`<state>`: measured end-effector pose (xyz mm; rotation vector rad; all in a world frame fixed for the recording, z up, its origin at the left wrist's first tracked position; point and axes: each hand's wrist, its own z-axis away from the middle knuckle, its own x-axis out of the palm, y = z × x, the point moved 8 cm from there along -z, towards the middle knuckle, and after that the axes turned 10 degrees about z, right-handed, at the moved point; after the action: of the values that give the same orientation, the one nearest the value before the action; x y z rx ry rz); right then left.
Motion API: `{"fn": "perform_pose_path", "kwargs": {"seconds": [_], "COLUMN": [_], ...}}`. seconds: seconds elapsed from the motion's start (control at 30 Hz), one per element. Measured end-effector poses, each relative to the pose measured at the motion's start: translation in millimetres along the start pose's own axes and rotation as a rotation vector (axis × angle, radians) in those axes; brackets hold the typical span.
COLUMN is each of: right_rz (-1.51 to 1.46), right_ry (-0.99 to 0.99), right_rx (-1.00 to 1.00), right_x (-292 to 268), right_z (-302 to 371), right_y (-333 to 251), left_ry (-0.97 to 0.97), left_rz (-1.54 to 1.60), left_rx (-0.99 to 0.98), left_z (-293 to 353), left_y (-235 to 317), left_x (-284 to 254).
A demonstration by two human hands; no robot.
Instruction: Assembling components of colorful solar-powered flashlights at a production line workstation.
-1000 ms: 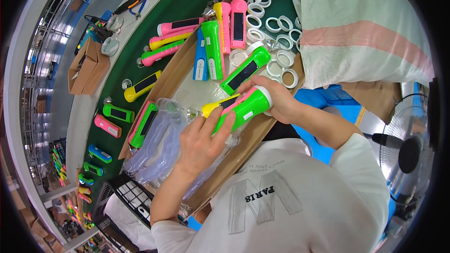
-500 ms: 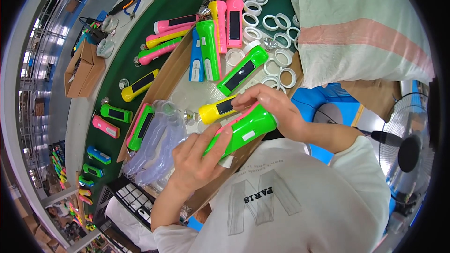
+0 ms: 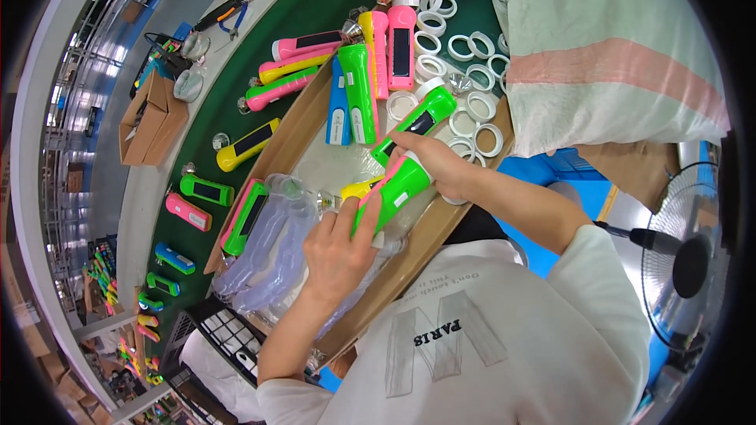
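A green and pink flashlight [image 3: 398,191] is held slantwise in front of me over a cardboard tray [image 3: 441,238]. My left hand [image 3: 340,248] grips its lower end, fingers wrapped round the body. At its wider head, my right hand [image 3: 442,167] is closed round the rim, where a little white shows; the fingertips are partly hidden. Right behind lies a green flashlight [image 3: 416,122] with a dark panel and a white ring on its head. A yellow flashlight [image 3: 358,189] is mostly covered by the held one. Next to my left hand are clear bluish plastic pieces [image 3: 272,240].
White rings [image 3: 482,108] lie scattered at the tray's far right. More flashlights rest on the green belt [image 3: 206,142] to the left. A big woven sack [image 3: 598,47] fills the far right, above a fan [image 3: 685,260]. An open carton [image 3: 153,126] stands beyond the belt.
The held flashlight has moved slightly up and away from me. My right hand has shifted left and down onto its head, from above it. The view has shifted a little.
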<state>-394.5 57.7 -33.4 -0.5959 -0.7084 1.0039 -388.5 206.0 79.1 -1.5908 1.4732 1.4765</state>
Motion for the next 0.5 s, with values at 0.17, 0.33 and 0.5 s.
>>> {"fn": "perform_pose_path", "kwargs": {"seconds": [0.17,0.33,0.5], "right_rz": [0.533,0.307,0.238], "right_ry": [-0.224,-0.128,-0.105], "right_rx": [-0.786,-0.488,-0.464], "right_x": [26,12,4], "right_z": [57,50,45], "right_y": [-71,-52,-48], "left_ry": [0.100,0.091,0.150], "left_rz": [1.117,0.439,0.215], "left_rx": [-0.628,-0.165,0.048], "left_z": [34,-4,-3], "left_y": [-43,-9,-8], "left_x": [10,-27,-20]}}
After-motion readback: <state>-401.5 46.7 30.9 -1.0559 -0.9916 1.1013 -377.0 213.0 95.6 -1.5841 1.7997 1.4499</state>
